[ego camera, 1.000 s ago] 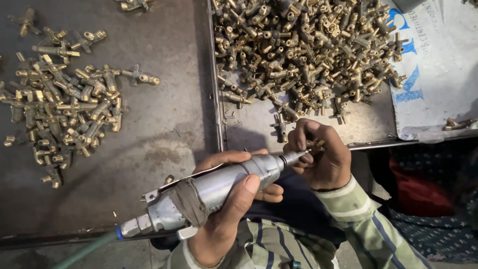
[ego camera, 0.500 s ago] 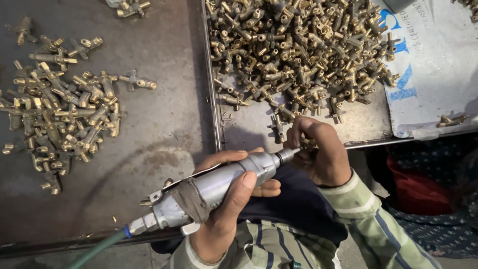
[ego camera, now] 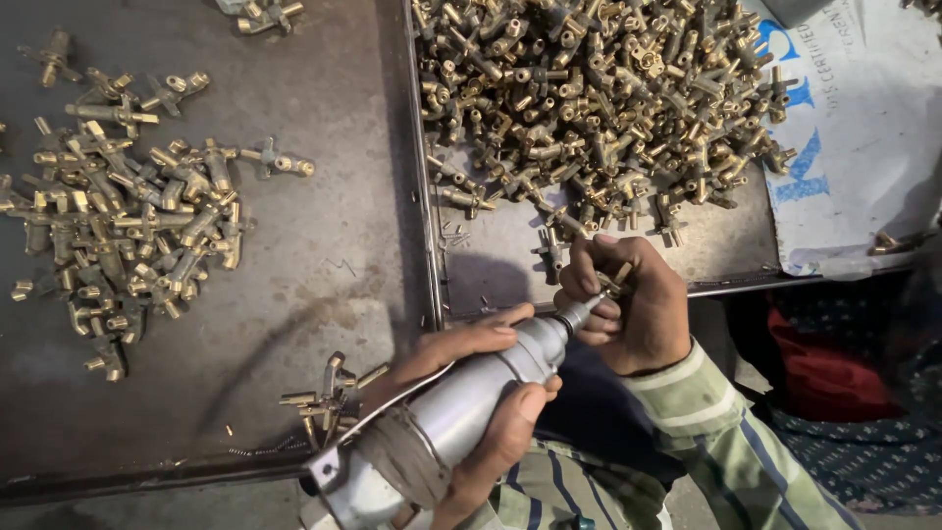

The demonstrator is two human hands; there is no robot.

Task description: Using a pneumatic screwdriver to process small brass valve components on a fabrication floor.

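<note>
Since the earlier frames little has shifted: the two hands stay locked together at the near edge of the bench, and only the view has drifted slightly, with the tool lying a touch steeper. The left hand (ego camera: 471,393) is wrapped closed around the barrel of the grey pneumatic hand tool (ego camera: 442,422), thumb over the top, its nose pointing up and right. The right hand (ego camera: 628,304) is curled shut around a small brass fitting (ego camera: 618,280), pinched in the fingertips with only an end showing, and held right against the tool tip (ego camera: 579,314). The fitting sits just in front of the metal tray (ego camera: 726,257), which holds the large heap of brass fittings (ego camera: 599,98); a smaller pile of fittings (ego camera: 128,226) lies well apart on the dark table (ego camera: 324,275) to the left, and a few loose pieces (ego camera: 329,397) lie just beside the tool body. The risk I see is the closeness of fingertips to the working tip: if the small part slips or turns in the pinch, the tip could skate onto a finger or fling the fitting away
</note>
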